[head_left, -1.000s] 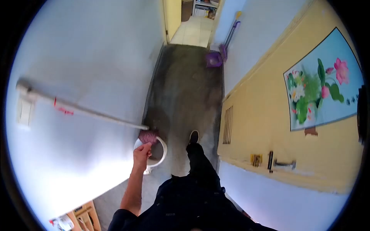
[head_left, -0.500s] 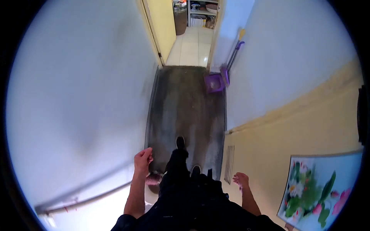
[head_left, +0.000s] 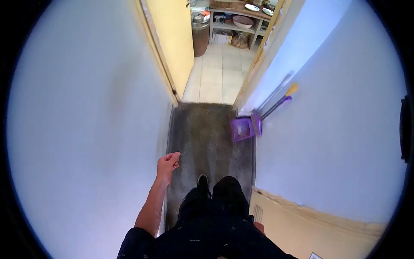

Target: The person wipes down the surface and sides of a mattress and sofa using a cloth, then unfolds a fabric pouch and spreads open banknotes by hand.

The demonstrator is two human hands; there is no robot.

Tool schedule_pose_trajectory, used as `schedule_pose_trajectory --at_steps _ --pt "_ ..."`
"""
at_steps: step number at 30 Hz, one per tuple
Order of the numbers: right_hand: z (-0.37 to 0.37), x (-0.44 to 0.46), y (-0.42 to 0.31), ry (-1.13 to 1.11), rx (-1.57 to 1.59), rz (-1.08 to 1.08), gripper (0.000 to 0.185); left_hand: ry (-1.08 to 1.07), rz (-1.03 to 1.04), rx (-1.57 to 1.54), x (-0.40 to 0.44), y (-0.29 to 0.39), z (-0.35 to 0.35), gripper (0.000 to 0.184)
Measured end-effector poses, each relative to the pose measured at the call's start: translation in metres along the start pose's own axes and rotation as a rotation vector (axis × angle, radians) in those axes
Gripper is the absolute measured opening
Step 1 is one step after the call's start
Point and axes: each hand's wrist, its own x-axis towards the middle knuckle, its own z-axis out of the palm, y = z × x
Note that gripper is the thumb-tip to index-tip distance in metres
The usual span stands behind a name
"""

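Note:
My left hand (head_left: 169,164) swings forward beside the left wall, above the dark floor (head_left: 207,142). Its fingers are curled closed and nothing shows in them. Of my right hand (head_left: 259,226) only a small part appears at my right hip; the rest is hidden behind my dark clothes, so its fingers cannot be made out. It is close to the cream-coloured panel (head_left: 284,224) on the right. Neither hand touches anything that I can see.
Ahead, a yellow door (head_left: 170,43) stands open onto a tiled floor (head_left: 211,82). A purple dustpan (head_left: 242,129) and a broom (head_left: 276,108) lean at the right wall. Past the doorway are a brown bin (head_left: 200,39) and shelves (head_left: 230,26) with bowls.
I have walked forward, so the doorway, dustpan and broom are nearer. My left hand has swung ahead, while my right hand has dropped back mostly behind my body.

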Motion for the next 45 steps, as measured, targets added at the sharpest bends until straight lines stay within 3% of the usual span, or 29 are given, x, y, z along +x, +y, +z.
schedule_pose_trajectory --at_steps 4,8,10,13,15,16,19,22,27,29,31,36,41,43,45 --pt "-0.015 0.077 -0.053 -0.044 0.005 0.11 0.027 -0.067 0.057 0.019 0.089 0.058 0.049 0.02" --pt "-0.049 0.165 -0.114 -0.066 -0.001 0.05 0.023 -0.076 0.073 0.056 0.176 0.103 0.097 0.02" --pt "-0.078 0.212 -0.152 -0.079 -0.077 -0.049 0.02 -0.064 0.08 0.092 0.21 0.129 0.12 0.019" --pt "-0.131 0.269 -0.224 -0.003 -0.45 -0.428 0.017 -0.046 0.068 0.052 0.263 0.171 0.146 0.019" --pt "-0.176 0.31 -0.288 -0.015 0.254 -0.052 0.018 -0.05 0.075 0.094 0.3 0.193 0.16 0.02" --pt "-0.187 0.334 -0.309 0.045 1.024 0.347 0.026 -0.103 0.101 0.107 0.316 0.205 0.166 0.02" --pt "-0.27 0.336 -0.4 0.233 1.005 0.175 0.03 -0.102 0.074 0.138 0.355 0.235 0.207 0.02" --pt "-0.306 0.338 -0.435 0.41 1.063 0.145 0.034 -0.174 0.024 0.212 0.422 0.251 0.249 0.021" --pt "-0.262 0.313 -0.42 0.539 1.193 0.504 0.037 -0.417 0.031 0.229 0.537 0.278 0.346 0.026" --pt "-0.196 0.282 -0.366 0.343 0.798 0.571 0.031 -0.569 0.087 0.26 0.575 0.28 0.391 0.024" --pt "-0.093 0.244 -0.313 0.105 -0.189 0.321 0.028 -0.66 0.08 0.317 0.588 0.298 0.444 0.024" --pt "-0.063 0.187 -0.482 0.267 0.624 0.82 0.027 -0.977 0.167 0.519 0.64 0.302 0.583 0.023" --pt "-0.069 0.184 -0.585 0.434 0.974 1.01 0.025 -1.172 0.2 0.649 0.647 0.267 0.73 0.02" --pt "-0.076 0.184 -0.611 0.485 1.035 1.044 0.025 -1.253 0.397 0.794 0.643 0.249 0.783 0.021" --pt "-0.083 0.183 -0.63 0.531 1.075 1.066 0.025 -1.291 0.435 0.817 0.636 0.231 0.829 0.021"
